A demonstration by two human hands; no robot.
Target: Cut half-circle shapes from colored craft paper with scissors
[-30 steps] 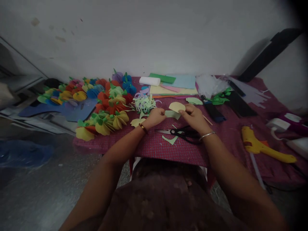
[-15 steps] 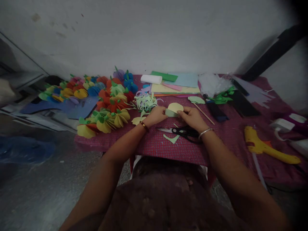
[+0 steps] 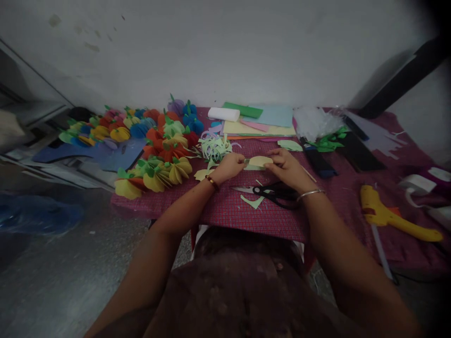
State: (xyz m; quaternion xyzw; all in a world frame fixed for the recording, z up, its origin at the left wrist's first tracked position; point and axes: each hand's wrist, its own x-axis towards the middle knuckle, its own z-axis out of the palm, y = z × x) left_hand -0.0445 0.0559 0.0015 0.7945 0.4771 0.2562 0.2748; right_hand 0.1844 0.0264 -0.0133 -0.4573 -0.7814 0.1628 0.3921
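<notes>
Between my hands, above the checked tablecloth, is a pale green paper piece (image 3: 252, 167) with a cream, rounded paper piece (image 3: 260, 161) against it. My left hand (image 3: 230, 166) pinches the left end of the green piece. My right hand (image 3: 286, 166) is closed on the right side of the cream piece, fingertips at its edge. Black-handled scissors (image 3: 275, 193) lie just below, blades pointing left and slightly apart. A pale green offcut (image 3: 252, 202) rests under them. Left of my left wrist lies a cream paper shape (image 3: 203, 175).
Several colourful paper pumpkins (image 3: 171, 148) crowd the table's left. Curly paper shreds (image 3: 214, 148) lie beyond my left hand. Coloured sheets (image 3: 259, 127) and a white roll (image 3: 223, 114) are at the back. A yellow glue gun (image 3: 391, 216) lies at the right, near a stick (image 3: 308, 173).
The cream piece has tipped from a round face to a narrower half shape. My right hand has shifted slightly right, with its fingers now higher around the edge.
</notes>
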